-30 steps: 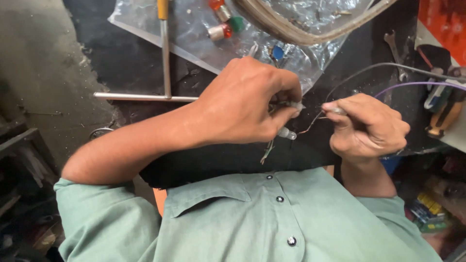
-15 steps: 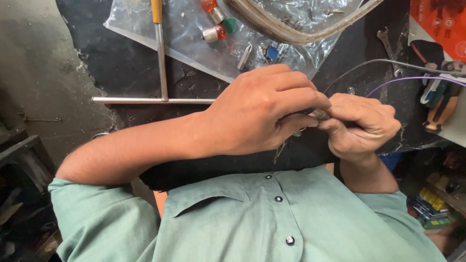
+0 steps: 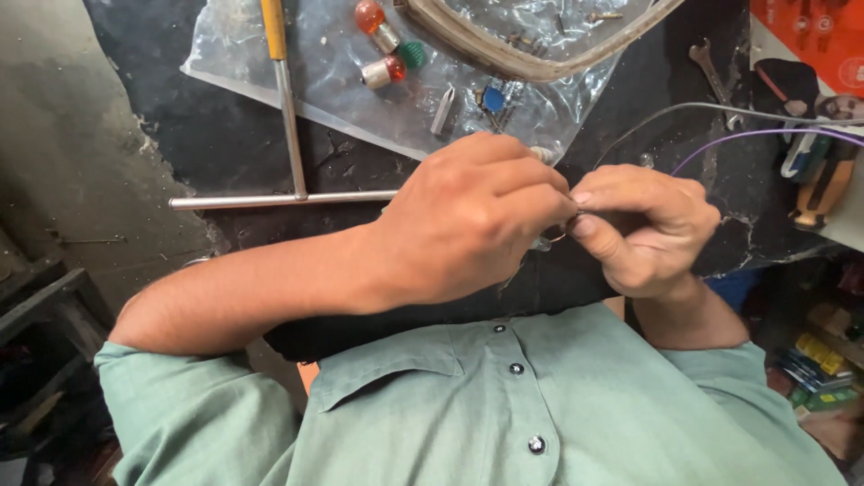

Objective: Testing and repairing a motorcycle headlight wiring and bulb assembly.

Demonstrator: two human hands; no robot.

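Fingers: the fingertips of both hands are pressed together at one spot, where a thin bare wire end (image 3: 560, 238) is pinched between them.
Left hand: the left hand (image 3: 468, 225) is curled nearly closed, thumb and forefinger set on the wire end.
Right hand: the right hand (image 3: 643, 225) is folded shut, its thumb and forefinger met by those of the left.
Wires: two are counted, a grey wire (image 3: 720, 109) and a purple wire (image 3: 765, 134), both led from the right hand to the right edge.
Bulbs: three are seen, two orange bulbs (image 3: 369, 18) and one green bulb (image 3: 412, 54), laid on a clear plastic sheet (image 3: 234, 45).
Tools: one T-shaped metal wrench (image 3: 288, 135) and one small spanner (image 3: 711, 76) are laid beyond the hands.
Surface: a dark, cracked bench top (image 3: 234, 144) is seen, with grey floor to its left.
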